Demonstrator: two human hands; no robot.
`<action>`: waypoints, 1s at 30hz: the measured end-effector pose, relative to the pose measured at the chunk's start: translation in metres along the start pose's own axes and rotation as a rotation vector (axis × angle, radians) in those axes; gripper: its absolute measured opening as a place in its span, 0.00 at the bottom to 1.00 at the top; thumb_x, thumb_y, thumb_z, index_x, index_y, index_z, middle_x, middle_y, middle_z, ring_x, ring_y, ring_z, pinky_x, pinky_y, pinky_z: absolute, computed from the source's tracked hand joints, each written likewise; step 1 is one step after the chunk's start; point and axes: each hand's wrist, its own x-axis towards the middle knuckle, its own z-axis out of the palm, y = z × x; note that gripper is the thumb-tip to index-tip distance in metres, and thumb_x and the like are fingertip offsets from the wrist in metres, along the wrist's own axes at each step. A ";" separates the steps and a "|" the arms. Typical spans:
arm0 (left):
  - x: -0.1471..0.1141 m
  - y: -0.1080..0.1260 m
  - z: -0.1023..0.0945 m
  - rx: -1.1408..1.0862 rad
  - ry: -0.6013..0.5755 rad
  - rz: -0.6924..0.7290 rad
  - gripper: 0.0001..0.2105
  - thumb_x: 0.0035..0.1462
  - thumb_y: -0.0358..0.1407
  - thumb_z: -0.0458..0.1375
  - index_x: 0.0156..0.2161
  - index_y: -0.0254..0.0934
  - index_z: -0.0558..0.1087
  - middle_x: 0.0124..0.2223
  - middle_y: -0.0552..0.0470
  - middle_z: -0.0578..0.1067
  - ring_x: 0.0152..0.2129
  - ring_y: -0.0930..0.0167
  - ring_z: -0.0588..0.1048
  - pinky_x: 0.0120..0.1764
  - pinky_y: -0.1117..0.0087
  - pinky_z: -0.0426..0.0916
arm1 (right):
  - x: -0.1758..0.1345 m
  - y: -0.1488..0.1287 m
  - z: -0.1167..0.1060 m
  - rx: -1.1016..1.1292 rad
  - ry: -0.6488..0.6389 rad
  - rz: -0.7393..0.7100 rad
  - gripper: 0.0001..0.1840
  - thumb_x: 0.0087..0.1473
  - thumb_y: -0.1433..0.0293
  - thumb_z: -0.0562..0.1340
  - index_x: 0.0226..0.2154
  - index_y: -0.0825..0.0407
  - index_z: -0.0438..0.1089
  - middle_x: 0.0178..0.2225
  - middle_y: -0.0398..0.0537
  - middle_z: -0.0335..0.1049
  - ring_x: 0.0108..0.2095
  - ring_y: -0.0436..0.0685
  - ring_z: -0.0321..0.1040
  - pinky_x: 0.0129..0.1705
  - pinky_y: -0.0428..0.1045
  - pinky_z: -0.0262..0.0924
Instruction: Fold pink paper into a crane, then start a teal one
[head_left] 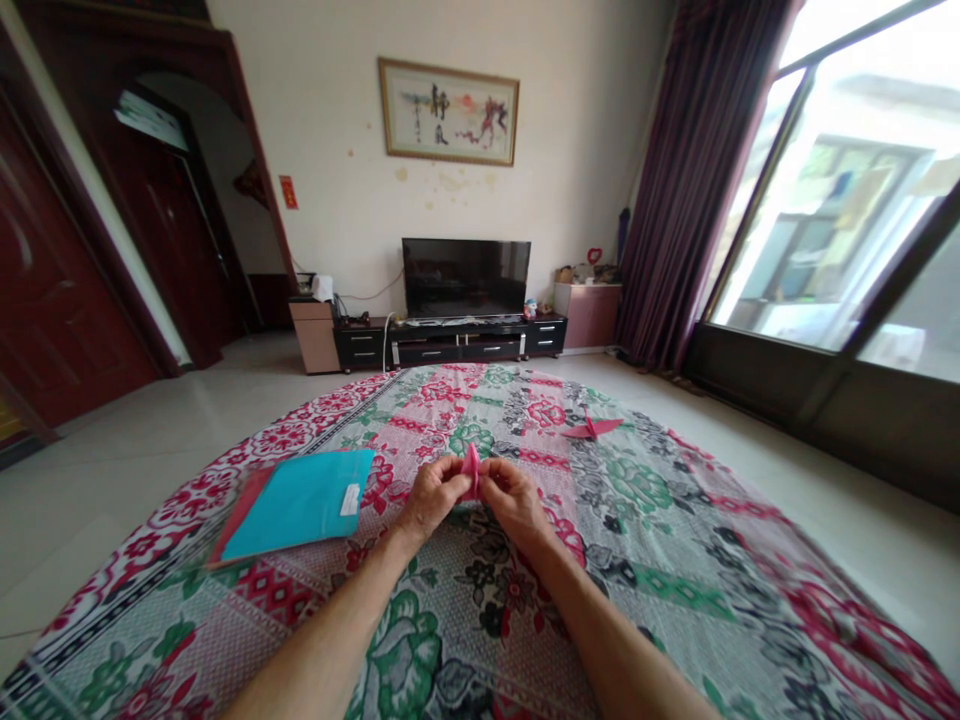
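Bare forearms (330, 625) rise from the bottom edge over a patterned cloth (405, 650) of red, green, grey and black flowers, spread on a round-edged surface. At the centre of the frame the left hand (433, 495) and right hand (519, 498) meet, fingertips pinching a small folded pink paper (470, 472) between them, its point upward. Left of them lies a blue sheet pack (300, 500) with a white label, red showing beneath. Another pink folded piece (594, 430), with spread flaps, sits on the cloth right of centre. Beyond, a dark television (465, 280) stands on a low black cabinet (457, 345), under a framed picture (450, 112) at upper centre. Dark red doors (64, 290) fill the left; a purple curtain (675, 180) hangs beside bright windows (840, 220) at right.
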 end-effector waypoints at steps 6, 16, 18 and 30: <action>0.004 -0.006 0.000 0.084 0.059 0.056 0.08 0.45 0.36 0.57 0.30 0.34 0.73 0.24 0.54 0.72 0.23 0.72 0.70 0.27 0.74 0.63 | -0.003 -0.014 -0.001 -0.079 -0.041 0.045 0.11 0.47 0.62 0.60 0.29 0.53 0.71 0.25 0.42 0.67 0.26 0.50 0.61 0.30 0.45 0.57; 0.002 0.001 -0.006 0.029 -0.032 0.042 0.09 0.46 0.38 0.59 0.31 0.34 0.73 0.25 0.56 0.71 0.21 0.75 0.67 0.25 0.76 0.60 | -0.001 -0.013 -0.002 0.111 -0.084 0.111 0.12 0.43 0.62 0.65 0.30 0.52 0.70 0.25 0.40 0.68 0.25 0.48 0.61 0.30 0.44 0.56; 0.001 0.002 -0.006 0.008 -0.039 0.028 0.09 0.46 0.38 0.59 0.30 0.34 0.73 0.24 0.57 0.70 0.20 0.76 0.65 0.24 0.76 0.59 | -0.001 -0.013 -0.004 0.129 -0.087 0.136 0.12 0.44 0.62 0.64 0.30 0.53 0.71 0.24 0.40 0.67 0.23 0.47 0.59 0.28 0.44 0.54; 0.000 0.003 -0.006 -0.059 -0.088 -0.026 0.09 0.45 0.37 0.60 0.31 0.33 0.72 0.24 0.57 0.69 0.20 0.77 0.63 0.25 0.76 0.57 | 0.001 -0.009 -0.006 0.241 -0.113 0.197 0.16 0.42 0.62 0.67 0.34 0.53 0.71 0.29 0.41 0.69 0.24 0.46 0.60 0.27 0.43 0.54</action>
